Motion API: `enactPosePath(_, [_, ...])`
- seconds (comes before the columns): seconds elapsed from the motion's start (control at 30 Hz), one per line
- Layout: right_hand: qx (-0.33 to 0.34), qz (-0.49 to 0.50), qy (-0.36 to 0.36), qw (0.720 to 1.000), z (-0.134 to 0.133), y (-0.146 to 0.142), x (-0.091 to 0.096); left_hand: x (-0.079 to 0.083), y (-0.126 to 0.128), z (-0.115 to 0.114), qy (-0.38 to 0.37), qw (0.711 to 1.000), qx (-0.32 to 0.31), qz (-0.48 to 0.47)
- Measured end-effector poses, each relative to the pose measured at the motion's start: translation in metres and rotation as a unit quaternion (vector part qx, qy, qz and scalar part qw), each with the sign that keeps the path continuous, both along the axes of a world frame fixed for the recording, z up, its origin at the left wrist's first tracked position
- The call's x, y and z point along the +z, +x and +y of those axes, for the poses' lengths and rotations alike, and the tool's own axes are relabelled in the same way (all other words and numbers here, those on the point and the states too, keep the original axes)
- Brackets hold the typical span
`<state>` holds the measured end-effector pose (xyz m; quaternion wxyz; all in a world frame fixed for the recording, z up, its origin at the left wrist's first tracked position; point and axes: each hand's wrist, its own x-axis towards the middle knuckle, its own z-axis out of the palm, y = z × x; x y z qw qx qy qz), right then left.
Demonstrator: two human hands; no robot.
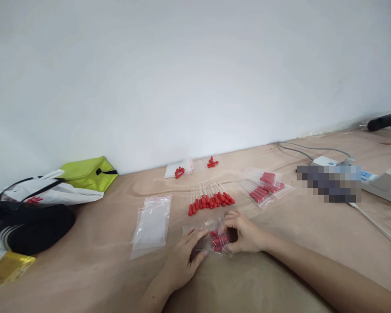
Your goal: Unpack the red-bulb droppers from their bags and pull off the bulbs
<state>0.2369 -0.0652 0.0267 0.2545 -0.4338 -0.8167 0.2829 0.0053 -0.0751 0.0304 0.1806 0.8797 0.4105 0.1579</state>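
A clear zip bag [218, 244] with red-bulbed droppers inside lies on the table in front of me. My right hand [245, 232] is closed on its right end, thumb and fingers pinching the plastic near the zip strip. On the left side, my left hand [186, 256] curves round the bag's other end, fingers and thumb holding it. Just beyond the hands, a row of loose droppers [211, 200] with red rubber bulbs and thin clear stems is fanned out, bulbs towards me. A stack of flat, clear zip bags [152, 224] lies left of my left hand.
Filled dropper bags [263, 189] lie to the right of the row. Near the wall are two small groups of red bulbs [179, 172]. A power strip [368, 176] with cables stands at right. A green bag [89, 174] and a black cap-like item [38, 228] crowd the left.
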Motion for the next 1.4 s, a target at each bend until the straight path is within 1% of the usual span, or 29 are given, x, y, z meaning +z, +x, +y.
enactPosePath(0.17, [-0.021, -0.005, 0.006, 1.0, -0.003, -0.004, 0.003, -0.001, 0.0, 0.001, 0.002, 1.0, -0.003, -0.008])
enactPosePath(0.27, [-0.018, 0.004, -0.003, 1.0, -0.002, -0.004, 0.004, 0.0, 0.0, 0.001, 0.002, 1.0, -0.005, -0.01])
enactPosePath(0.43, [0.004, 0.075, -0.089, 0.993, 0.003, 0.005, 0.006, 0.002, 0.001, 0.001, 0.005, 1.0, -0.005, -0.003])
enactPosePath(0.53, [0.021, 0.145, -0.148, 0.978, 0.009, 0.013, 0.003, 0.002, 0.001, 0.001, 0.013, 1.0, -0.003, -0.008])
enactPosePath(0.67, [0.011, 0.238, -0.256, 0.937, 0.018, 0.024, 0.0, 0.003, 0.0, 0.001, 0.013, 1.0, 0.007, -0.011])
enactPosePath(0.7, [0.007, 0.253, -0.268, 0.929, 0.021, 0.027, 0.002, 0.003, 0.0, 0.002, 0.011, 1.0, 0.007, -0.01])
enactPosePath(0.77, [0.004, 0.273, -0.27, 0.923, 0.025, 0.039, 0.008, 0.003, 0.0, 0.002, 0.005, 1.0, 0.009, -0.004])
enactPosePath(0.87, [-0.015, 0.295, -0.254, 0.921, 0.032, 0.066, 0.023, 0.003, -0.001, 0.002, -0.005, 1.0, 0.016, 0.006])
enactPosePath(0.9, [-0.036, 0.316, -0.241, 0.917, 0.035, 0.076, 0.028, 0.003, -0.002, 0.002, -0.008, 1.0, 0.017, 0.008])
enactPosePath(0.97, [-0.107, 0.37, -0.201, 0.901, 0.041, 0.094, 0.033, 0.002, -0.002, 0.002, -0.015, 1.0, 0.019, 0.011])
enactPosePath(1.03, [-0.181, 0.394, -0.156, 0.887, 0.047, 0.102, 0.031, 0.002, -0.002, 0.002, -0.019, 1.0, 0.02, 0.011])
enactPosePath(1.1, [-0.246, 0.391, -0.106, 0.881, 0.052, 0.099, 0.02, 0.001, -0.003, 0.003, -0.018, 1.0, 0.02, 0.007])
enactPosePath(1.13, [-0.269, 0.38, -0.078, 0.882, 0.054, 0.093, 0.013, 0.0, -0.003, 0.003, -0.016, 1.0, 0.019, 0.005])
enactPosePath(1.17, [-0.285, 0.363, -0.048, 0.886, 0.056, 0.086, 0.005, 0.0, -0.003, 0.003, -0.014, 1.0, 0.018, 0.003])
enactPosePath(1.23, [-0.316, 0.313, 0.037, 0.895, 0.058, 0.07, -0.01, -0.001, -0.003, 0.004, -0.012, 1.0, 0.016, 0.003])
enactPosePath(1.3, [-0.323, 0.267, 0.075, 0.905, 0.058, 0.059, -0.021, 0.0, -0.003, 0.005, -0.008, 1.0, 0.01, 0.002])
enactPosePath(1.4, [-0.292, 0.205, 0.089, 0.93, 0.055, 0.051, -0.027, 0.002, -0.002, 0.005, -0.007, 1.0, 0.0, -0.003])
